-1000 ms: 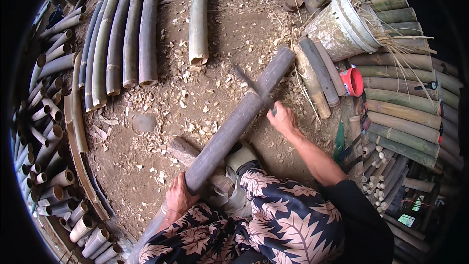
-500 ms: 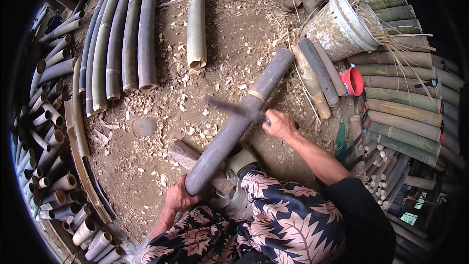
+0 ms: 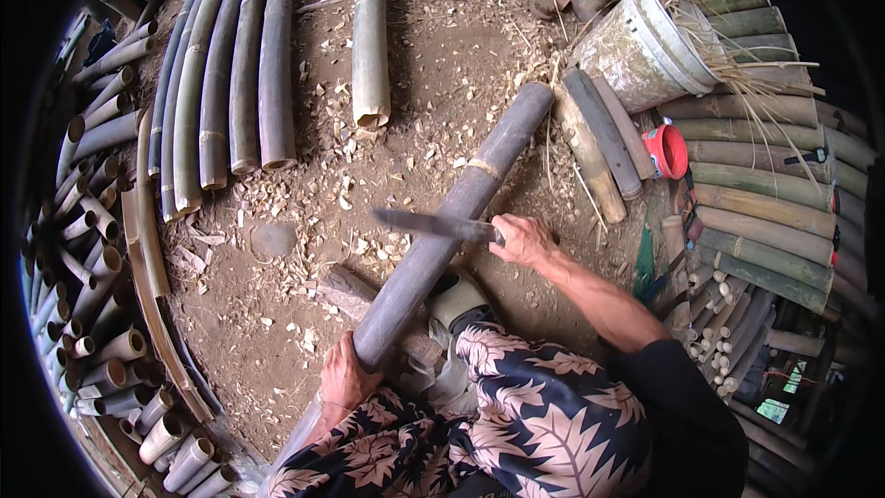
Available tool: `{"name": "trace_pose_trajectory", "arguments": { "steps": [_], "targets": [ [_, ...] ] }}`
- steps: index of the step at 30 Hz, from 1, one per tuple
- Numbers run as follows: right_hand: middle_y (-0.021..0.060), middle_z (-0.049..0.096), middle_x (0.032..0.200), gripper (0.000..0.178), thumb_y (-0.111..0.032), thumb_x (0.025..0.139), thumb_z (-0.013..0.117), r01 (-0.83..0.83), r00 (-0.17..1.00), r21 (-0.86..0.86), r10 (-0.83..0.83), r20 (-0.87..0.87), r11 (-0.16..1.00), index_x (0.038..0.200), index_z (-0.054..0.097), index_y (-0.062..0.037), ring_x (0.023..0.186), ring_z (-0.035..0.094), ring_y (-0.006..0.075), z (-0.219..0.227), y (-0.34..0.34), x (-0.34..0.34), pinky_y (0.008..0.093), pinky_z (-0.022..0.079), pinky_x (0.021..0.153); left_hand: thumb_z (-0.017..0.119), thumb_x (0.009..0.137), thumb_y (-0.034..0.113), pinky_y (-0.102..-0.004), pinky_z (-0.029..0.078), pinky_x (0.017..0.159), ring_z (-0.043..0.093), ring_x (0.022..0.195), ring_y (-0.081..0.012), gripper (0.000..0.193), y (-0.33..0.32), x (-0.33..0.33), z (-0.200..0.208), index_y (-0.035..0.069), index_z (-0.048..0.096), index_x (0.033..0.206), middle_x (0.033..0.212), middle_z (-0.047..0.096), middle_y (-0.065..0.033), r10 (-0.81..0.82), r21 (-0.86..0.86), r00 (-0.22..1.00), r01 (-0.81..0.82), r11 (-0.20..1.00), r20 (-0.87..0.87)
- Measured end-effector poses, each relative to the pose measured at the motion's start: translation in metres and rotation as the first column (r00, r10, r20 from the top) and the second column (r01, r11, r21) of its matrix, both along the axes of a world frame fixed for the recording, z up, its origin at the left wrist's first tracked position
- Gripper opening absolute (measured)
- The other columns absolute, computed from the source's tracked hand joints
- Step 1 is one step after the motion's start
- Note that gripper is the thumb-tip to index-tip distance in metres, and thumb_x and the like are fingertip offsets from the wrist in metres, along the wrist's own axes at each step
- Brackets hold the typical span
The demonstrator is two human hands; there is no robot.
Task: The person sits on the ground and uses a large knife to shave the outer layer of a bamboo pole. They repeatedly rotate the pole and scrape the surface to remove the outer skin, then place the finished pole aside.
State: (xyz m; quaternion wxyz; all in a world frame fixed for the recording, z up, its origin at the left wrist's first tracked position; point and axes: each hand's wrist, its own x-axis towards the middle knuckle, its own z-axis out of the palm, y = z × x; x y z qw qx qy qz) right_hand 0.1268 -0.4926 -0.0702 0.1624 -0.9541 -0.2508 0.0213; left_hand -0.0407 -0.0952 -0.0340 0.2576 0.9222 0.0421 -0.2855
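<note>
A thick grey-brown bamboo pole [image 3: 406,286] slants from my lap up toward the far right, with a pale ring at its node. My left hand [image 3: 348,375] is closed round the pole's near end. In my right hand [image 3: 524,240] is the handle of a machete. Its dark blade [image 3: 433,223] points left and lies across the middle of the pole; whether the edge touches the bamboo I cannot tell. Under the pole's near part rests a short wooden block [image 3: 346,291], beside my foot [image 3: 458,299].
Several long bamboo poles [image 3: 247,65] lie at the far left, and a single one [image 3: 371,55] at the far middle. Cut bamboo is stacked along the left. A dirty white bucket [image 3: 636,55], a red tub [image 3: 666,152] and bamboo lengths [image 3: 756,189] stand right. Chips litter the dirt floor.
The machete has moved nearer along the pole, its blade shifting left and down. My left hand has moved slightly right around the pole's near end.
</note>
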Motion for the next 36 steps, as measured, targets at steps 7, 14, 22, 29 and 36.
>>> {"name": "trace_pose_trajectory", "arguments": {
  "steps": [7, 14, 22, 29, 36],
  "targets": [
    [0.0011, 0.051, 0.056, 0.018, -0.023, 0.088, 0.064, 0.357, 0.878, -0.111, -0.374, -0.298, 0.928, 0.085, 0.057, -0.0067, 0.046, 0.047, 0.0143, 0.017, -0.007, 0.024, 0.034, 0.042, 0.04, 0.081, 0.063, 0.039, -0.0476, 0.051, 0.09, 0.064, 0.101, -0.0419, 0.087, 0.008, 0.022, 0.005, 0.002, 0.046, 0.133, 0.111, 0.064, -0.0246, -0.042, -0.107, 0.997, 0.035, 0.994, -0.066],
    [0.0057, 0.056, 0.056, 0.022, -0.024, 0.087, 0.067, 0.645, 0.749, -0.005, -0.633, -0.193, 0.764, 0.081, 0.056, -0.0058, 0.047, 0.054, 0.017, -0.017, -0.031, 0.033, 0.0352, 0.044, 0.041, 0.082, 0.059, 0.045, -0.0472, 0.052, 0.091, 0.065, 0.102, -0.0431, 0.093, 0.012, 0.035, 0.01, 0.001, 0.047, 0.134, 0.109, 0.066, -0.0286, -0.1, -0.17, 0.966, 0.059, 0.984, -0.24],
    [0.0004, 0.052, 0.055, 0.021, -0.025, 0.087, 0.067, 0.694, 0.698, 0.022, -0.665, -0.265, 0.72, 0.088, 0.059, -0.0056, 0.046, 0.047, 0.0119, -0.01, -0.023, 0.05, 0.0312, 0.038, 0.04, 0.084, 0.059, 0.044, -0.0428, 0.049, 0.098, 0.063, 0.111, -0.0385, 0.099, 0.03, 0.045, -0.008, -0.001, 0.044, 0.139, 0.115, 0.065, -0.0277, -0.151, -0.397, 0.935, 0.012, 0.918, -0.321],
    [0.0013, 0.056, 0.057, 0.021, -0.025, 0.089, 0.065, 0.769, 0.624, 0.02, -0.744, -0.241, 0.639, 0.091, 0.06, -0.0056, 0.044, 0.048, 0.0119, -0.041, -0.038, 0.039, 0.0307, 0.037, 0.038, 0.083, 0.063, 0.041, -0.0445, 0.043, 0.103, 0.054, 0.116, -0.0393, 0.103, -0.013, 0.022, 0.017, -0.002, 0.034, 0.143, 0.124, 0.054, -0.0246, -0.09, -0.072, 0.992, 0.097, 0.993, 0.091],
    [0.0022, 0.056, 0.059, 0.021, -0.026, 0.087, 0.068, 0.568, 0.805, -0.059, -0.569, -0.167, 0.821, 0.085, 0.058, -0.0074, 0.047, 0.047, 0.0117, -0.023, -0.03, 0.027, 0.0318, 0.039, 0.041, 0.081, 0.063, 0.043, -0.0481, 0.052, 0.088, 0.065, 0.1, -0.042, 0.085, -0.006, 0.033, 0.014, 0.002, 0.047, 0.13, 0.112, 0.064, -0.0247, -0.046, -0.092, 0.995, 0.037, 0.995, -0.094]
  ]
}}
